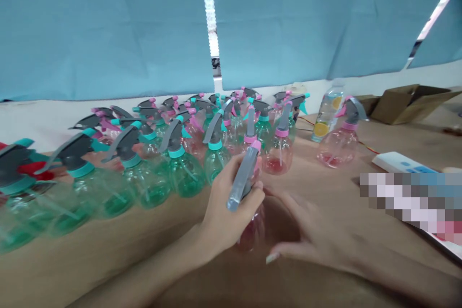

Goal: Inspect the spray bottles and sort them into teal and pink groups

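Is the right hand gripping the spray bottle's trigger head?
No, the left hand grips that bottle; the right hand is open beside it.

Pink spray bottle [250,234] partly hidden behind the left hand [231,207]. White thing [407,202] at right, blocky and blurred. Green bottle [18,216] cut off by the left edge.

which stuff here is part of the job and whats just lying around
Part of the job: the pink spray bottle in the left hand, the right hand beside it, the rows of spray bottles.

Lying about: the lemon-labelled water bottle, the cardboard box.
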Demonstrator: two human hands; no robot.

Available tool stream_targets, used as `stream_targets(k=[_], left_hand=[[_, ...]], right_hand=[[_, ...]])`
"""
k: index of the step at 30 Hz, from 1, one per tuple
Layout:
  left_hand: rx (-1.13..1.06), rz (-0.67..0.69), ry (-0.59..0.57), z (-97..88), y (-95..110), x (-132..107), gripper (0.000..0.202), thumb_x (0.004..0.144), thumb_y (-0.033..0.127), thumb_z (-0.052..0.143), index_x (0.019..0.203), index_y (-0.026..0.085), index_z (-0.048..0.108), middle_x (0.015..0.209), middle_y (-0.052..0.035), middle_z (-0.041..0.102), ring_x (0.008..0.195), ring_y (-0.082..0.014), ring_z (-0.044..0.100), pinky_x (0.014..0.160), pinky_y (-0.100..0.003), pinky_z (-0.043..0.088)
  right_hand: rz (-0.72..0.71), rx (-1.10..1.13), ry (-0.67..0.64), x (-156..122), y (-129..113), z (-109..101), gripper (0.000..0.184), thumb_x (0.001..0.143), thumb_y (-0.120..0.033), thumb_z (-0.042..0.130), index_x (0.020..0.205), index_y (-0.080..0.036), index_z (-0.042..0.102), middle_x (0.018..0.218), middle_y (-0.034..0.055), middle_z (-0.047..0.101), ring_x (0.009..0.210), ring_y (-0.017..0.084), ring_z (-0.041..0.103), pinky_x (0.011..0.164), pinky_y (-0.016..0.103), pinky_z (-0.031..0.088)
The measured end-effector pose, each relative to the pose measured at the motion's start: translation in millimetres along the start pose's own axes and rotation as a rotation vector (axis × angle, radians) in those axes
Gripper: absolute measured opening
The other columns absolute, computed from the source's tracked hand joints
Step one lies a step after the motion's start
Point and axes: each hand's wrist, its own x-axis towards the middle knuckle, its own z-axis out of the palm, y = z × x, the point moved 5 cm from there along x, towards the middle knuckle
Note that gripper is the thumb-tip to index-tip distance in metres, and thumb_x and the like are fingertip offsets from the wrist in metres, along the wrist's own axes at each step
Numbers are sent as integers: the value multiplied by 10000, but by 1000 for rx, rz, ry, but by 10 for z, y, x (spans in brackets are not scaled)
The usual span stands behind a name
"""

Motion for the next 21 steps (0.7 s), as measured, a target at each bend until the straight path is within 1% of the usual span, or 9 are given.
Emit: stream_targets(k=[2, 4, 6, 10, 12, 14, 17, 19, 21], left_hand=[[-34, 17, -5, 127, 1, 44, 287, 780, 136, 540, 1054, 217, 511, 886, -3, 596, 780, -155, 585, 752, -322, 487], [-88, 61, 0, 264, 27, 94, 324, 789, 161, 558, 1104, 208, 496, 981, -28, 606, 874, -173, 592, 823, -347, 474], [-109, 65, -5, 414, 46, 151, 339, 799, 198, 576, 1127, 193, 490, 1065, -60, 602, 979, -202, 578, 896, -385, 446], [-112, 39, -27, 722, 86, 285, 382, 806, 301, 607, 1141, 170, 478, 1126, -104, 585, 1043, -244, 556, 917, -431, 437], [-112, 52, -41, 863, 125, 360, 444, 790, 332, 633, 1165, 168, 460, 1179, -117, 560, 1080, -258, 536, 932, -444, 431], [-97, 64, -78, 989, 168, 431, 523, 769, 345, 658, 1207, 170, 433, 1236, -126, 526, 1135, -274, 502, 964, -460, 410], [-57, 69, -142, 1104, 203, 480, 716, 729, 369, 696, 1320, 195, 332, 1337, -127, 440, 1240, -295, 406, 1022, -480, 362], [-12, 74, -153, 1110, 178, 437, 829, 704, 368, 714, 1371, 214, 246, 1396, -116, 369, 1281, -290, 354, 1055, -480, 327], [65, 93, -142, 1074, 108, 317, 811, 710, 320, 702, 1367, 220, 237, 1398, -105, 355, 1278, -274, 355, 1074, -473, 302]], right_hand=[[-19, 28, 27, -19, -52, -100, 926, 691, -575, 675, 1429, -301, 186, 1372, 100, 476, 1192, 326, 497, 926, 483, 453], [-21, 28, 62, -40, -78, -187, 904, 683, -560, 689, 1408, -319, 206, 1322, 81, 521, 1139, 324, 540, 883, 468, 488], [-7, 19, 92, -66, -64, -243, 879, 672, -556, 699, 1380, -342, 225, 1281, 59, 549, 1111, 321, 558, 855, 458, 511], [37, -25, 201, -132, 76, -343, 839, 671, -542, 699, 1344, -359, 233, 1233, 58, 561, 1091, 325, 567, 834, 467, 527], [62, -82, 260, -169, 166, -430, 761, 676, -540, 690, 1297, -344, 297, 1184, 74, 583, 1042, 341, 592, 825, 503, 521], [56, -125, 280, -200, 231, -538, 676, 685, -527, 685, 1244, -329, 359, 1139, 77, 607, 1016, 348, 604, 841, 526, 503], [-4, -127, 257, -231, 322, -707, 562, 714, -454, 677, 1193, -321, 414, 1117, 59, 615, 1033, 323, 592, 861, 495, 487], [8, -123, 272, -245, 448, -818, 488, 739, -399, 650, 1159, -284, 430, 1079, 70, 616, 989, 300, 604, 809, 460, 501], [47, -153, 296, -240, 618, -902, 461, 760, -394, 618, 1148, -233, 427, 1048, 101, 617, 934, 291, 616, 736, 429, 511]])
